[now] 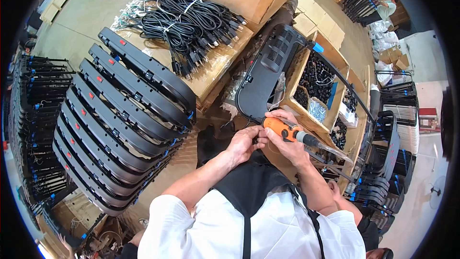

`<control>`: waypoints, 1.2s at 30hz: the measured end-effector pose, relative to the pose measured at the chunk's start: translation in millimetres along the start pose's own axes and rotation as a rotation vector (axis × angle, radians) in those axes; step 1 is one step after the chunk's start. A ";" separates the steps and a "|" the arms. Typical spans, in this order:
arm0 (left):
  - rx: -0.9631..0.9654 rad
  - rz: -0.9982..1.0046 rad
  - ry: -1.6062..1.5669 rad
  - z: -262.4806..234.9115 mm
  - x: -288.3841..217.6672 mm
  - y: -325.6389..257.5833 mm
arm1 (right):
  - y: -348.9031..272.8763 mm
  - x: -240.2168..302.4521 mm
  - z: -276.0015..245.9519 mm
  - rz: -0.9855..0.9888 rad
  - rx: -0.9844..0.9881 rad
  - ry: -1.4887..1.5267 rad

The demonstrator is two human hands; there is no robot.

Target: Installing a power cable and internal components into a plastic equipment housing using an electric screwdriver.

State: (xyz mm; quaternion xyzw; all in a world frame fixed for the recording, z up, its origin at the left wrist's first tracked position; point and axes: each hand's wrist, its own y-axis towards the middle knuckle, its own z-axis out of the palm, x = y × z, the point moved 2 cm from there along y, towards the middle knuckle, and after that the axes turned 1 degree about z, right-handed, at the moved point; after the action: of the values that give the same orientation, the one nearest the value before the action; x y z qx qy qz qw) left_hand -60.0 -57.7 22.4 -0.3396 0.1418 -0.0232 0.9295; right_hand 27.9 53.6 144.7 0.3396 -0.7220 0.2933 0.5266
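Observation:
In my right hand (pixel 289 147) is an orange and black cordless screwdriver (pixel 278 128), its black nose tilted to the lower right, away from the work. My left hand (pixel 245 144) is closed beside it, fingertips pinched together near the lower end of a black frame. What those fingers hold, if anything, is too small to make out. Just beyond both hands a black plastic machine deck (pixel 256 84) with a vented cover (pixel 280 50) lies on the bench, a thin wire near its right edge.
A wooden partitioned box (pixel 299 74) holds black small parts and silver screws (pixel 317 110). Bundled black power cords (pixel 187 19) lie on cardboard. Curved black frames with red switches (pixel 117 110) are stacked at left. Another person's arm (pixel 345 204) is close by at lower right.

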 end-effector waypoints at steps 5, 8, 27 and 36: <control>0.091 0.043 0.120 -26.5 6.3 4.4 | 13.1 -8.9 13.2 -0.039 0.001 -0.110; 0.174 0.092 0.162 -24.3 3.9 3.4 | 17.7 -17.9 12.9 -0.034 0.039 -0.119; -0.060 0.138 -0.090 -20.7 -21.7 -2.1 | 16.8 2.7 -3.1 -0.109 0.000 0.065; 0.046 0.048 -0.413 -3.8 -41.3 25.2 | 24.7 10.4 -4.6 -0.126 0.004 0.146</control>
State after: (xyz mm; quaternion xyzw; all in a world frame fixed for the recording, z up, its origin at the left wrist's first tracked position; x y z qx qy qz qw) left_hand -102.0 -35.0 13.8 -0.3121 -0.0442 0.0658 0.9467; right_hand 8.5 70.1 154.3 0.3631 -0.6585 0.2849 0.5945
